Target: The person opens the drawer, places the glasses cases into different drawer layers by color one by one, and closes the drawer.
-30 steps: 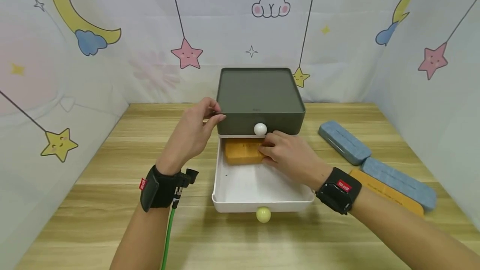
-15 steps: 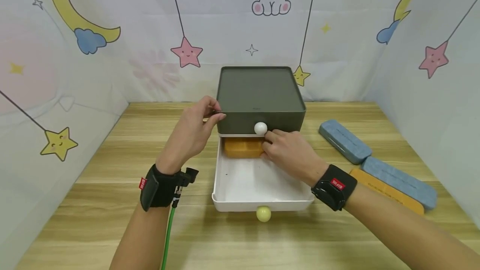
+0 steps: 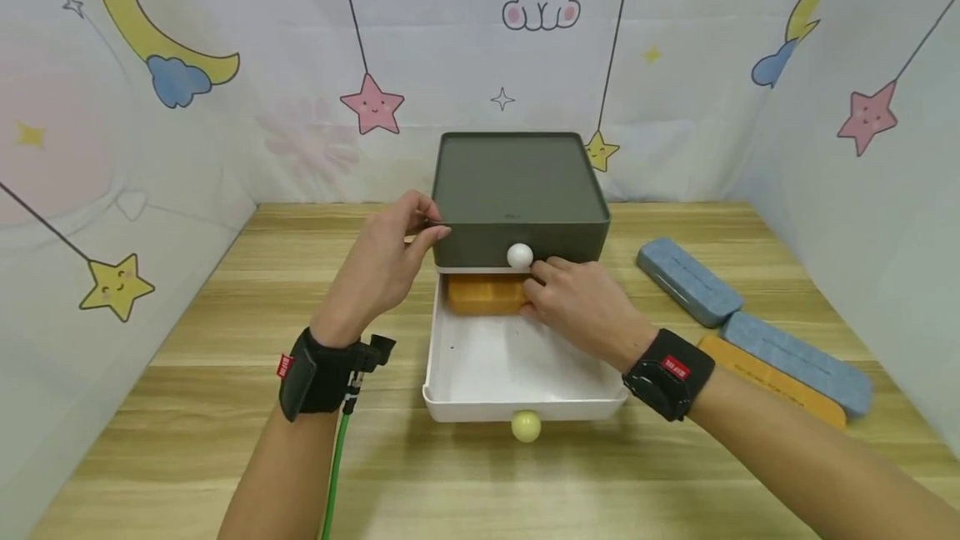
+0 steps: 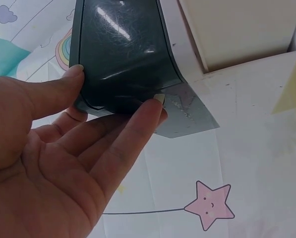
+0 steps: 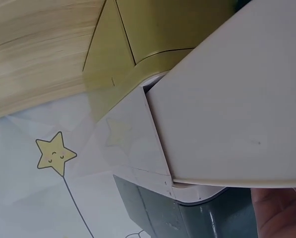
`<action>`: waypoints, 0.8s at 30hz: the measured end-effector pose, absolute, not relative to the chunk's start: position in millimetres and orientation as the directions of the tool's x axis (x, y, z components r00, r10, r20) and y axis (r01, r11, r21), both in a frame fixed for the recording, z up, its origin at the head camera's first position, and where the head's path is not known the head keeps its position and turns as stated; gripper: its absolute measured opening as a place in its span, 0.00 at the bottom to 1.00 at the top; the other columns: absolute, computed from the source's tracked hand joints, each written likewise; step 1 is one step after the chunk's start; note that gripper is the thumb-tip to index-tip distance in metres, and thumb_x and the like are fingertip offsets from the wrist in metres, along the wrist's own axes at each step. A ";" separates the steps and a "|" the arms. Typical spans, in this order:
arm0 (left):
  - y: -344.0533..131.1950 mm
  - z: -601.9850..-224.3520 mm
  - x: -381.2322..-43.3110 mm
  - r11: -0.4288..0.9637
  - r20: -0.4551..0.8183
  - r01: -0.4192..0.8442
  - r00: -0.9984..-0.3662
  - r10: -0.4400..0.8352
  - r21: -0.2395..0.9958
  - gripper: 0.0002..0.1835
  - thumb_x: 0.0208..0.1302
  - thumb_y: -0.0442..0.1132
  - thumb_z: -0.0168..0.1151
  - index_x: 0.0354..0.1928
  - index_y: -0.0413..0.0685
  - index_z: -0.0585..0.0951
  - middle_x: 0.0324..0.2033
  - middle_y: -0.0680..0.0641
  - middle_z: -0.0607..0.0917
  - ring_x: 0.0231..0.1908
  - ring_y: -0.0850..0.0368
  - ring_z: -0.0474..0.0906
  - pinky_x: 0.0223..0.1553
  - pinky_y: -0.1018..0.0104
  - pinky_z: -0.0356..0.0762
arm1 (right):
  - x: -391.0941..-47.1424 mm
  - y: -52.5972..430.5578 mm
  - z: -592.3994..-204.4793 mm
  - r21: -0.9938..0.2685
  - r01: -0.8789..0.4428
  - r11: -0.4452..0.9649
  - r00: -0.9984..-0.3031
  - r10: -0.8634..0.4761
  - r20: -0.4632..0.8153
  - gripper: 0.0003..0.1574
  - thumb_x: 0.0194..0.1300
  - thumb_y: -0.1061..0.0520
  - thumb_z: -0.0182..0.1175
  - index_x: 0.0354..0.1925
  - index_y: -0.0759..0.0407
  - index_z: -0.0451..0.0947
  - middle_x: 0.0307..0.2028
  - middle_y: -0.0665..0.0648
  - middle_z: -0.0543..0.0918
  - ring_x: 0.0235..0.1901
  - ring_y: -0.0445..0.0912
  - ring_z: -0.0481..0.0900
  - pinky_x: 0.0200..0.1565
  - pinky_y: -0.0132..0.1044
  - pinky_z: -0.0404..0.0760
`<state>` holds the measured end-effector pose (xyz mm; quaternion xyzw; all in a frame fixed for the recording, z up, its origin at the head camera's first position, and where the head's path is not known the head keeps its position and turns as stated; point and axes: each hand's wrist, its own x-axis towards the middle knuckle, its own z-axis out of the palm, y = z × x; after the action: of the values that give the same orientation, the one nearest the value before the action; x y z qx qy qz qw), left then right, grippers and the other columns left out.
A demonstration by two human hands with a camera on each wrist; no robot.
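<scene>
My left hand [image 3: 386, 257] grips the front left corner of a dark grey drawer box [image 3: 517, 177], thumb on one face and fingers on the other in the left wrist view. Below the box's white knob [image 3: 520, 256], a white drawer [image 3: 517, 365] with a pale yellow knob [image 3: 526, 427] is pulled out. At its back lies an orange oblong case [image 3: 486, 294], partly under the upper box. My right hand [image 3: 581, 302] reaches into the drawer and holds the case's right end, with its fingertips partly hidden. The right wrist view shows only part of that hand, beside the drawer wall.
To the right on the wooden table [image 3: 300, 273] lie a blue oblong case [image 3: 688, 282], a second blue case [image 3: 798, 361] and another orange case [image 3: 776, 377] close beside it. A printed cloth wall [image 3: 300, 140] stands behind and on both sides. A green cable [image 3: 336, 465] runs from my left wrist.
My right hand has pushed the orange case further back in the drawer, under the upper box. The left hand keeps its hold on the corner.
</scene>
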<state>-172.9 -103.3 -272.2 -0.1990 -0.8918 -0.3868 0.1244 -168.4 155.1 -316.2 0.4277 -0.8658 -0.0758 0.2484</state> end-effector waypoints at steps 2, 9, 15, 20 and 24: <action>-103.2 -272.2 -172.6 0.621 0.376 0.452 -0.890 0.260 0.641 0.09 0.70 0.42 0.56 0.45 0.46 0.72 0.42 0.49 0.82 0.48 0.59 0.77 0.51 0.55 0.77 | -168.1 157.8 -316.7 0.297 -0.715 0.633 -0.523 -0.766 0.374 0.12 0.60 0.47 0.67 0.30 0.54 0.81 0.29 0.51 0.79 0.28 0.45 0.74 0.25 0.37 0.77; -102.6 -270.9 -171.1 0.626 0.376 0.449 -0.890 0.257 0.638 0.09 0.70 0.43 0.56 0.45 0.46 0.72 0.42 0.50 0.82 0.48 0.59 0.76 0.51 0.55 0.77 | -157.8 175.3 -309.5 0.180 -0.738 0.650 -0.552 -0.736 0.391 0.13 0.58 0.47 0.69 0.32 0.54 0.82 0.29 0.51 0.78 0.29 0.44 0.73 0.28 0.37 0.77; -102.7 -272.1 -172.2 0.627 0.377 0.450 -0.890 0.256 0.636 0.08 0.70 0.42 0.56 0.45 0.48 0.71 0.42 0.51 0.82 0.48 0.60 0.76 0.50 0.56 0.77 | -142.9 195.6 -300.4 0.123 -0.733 0.669 -0.550 -0.690 0.471 0.16 0.54 0.45 0.71 0.34 0.55 0.84 0.29 0.51 0.78 0.26 0.42 0.73 0.22 0.34 0.76; -102.4 -272.2 -172.6 0.628 0.376 0.449 -0.890 0.257 0.635 0.08 0.70 0.42 0.56 0.45 0.48 0.71 0.42 0.50 0.82 0.47 0.60 0.76 0.50 0.56 0.77 | -130.8 211.4 -293.9 0.052 -0.721 0.691 -0.574 -0.638 0.514 0.15 0.53 0.47 0.72 0.36 0.54 0.84 0.31 0.49 0.79 0.29 0.40 0.73 0.23 0.34 0.76; -102.3 -272.1 -172.7 0.624 0.372 0.447 -0.892 0.257 0.641 0.08 0.70 0.42 0.55 0.45 0.48 0.71 0.42 0.51 0.81 0.48 0.61 0.76 0.51 0.56 0.77 | -123.8 226.4 -292.0 0.023 -0.703 0.711 -0.590 -0.600 0.540 0.18 0.50 0.48 0.73 0.38 0.55 0.84 0.32 0.49 0.78 0.29 0.39 0.72 0.24 0.35 0.77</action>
<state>-172.7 -102.3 -272.1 -0.1972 -0.8926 -0.3862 0.1232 -123.8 226.4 -292.0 0.3674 -0.8864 0.0968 0.2643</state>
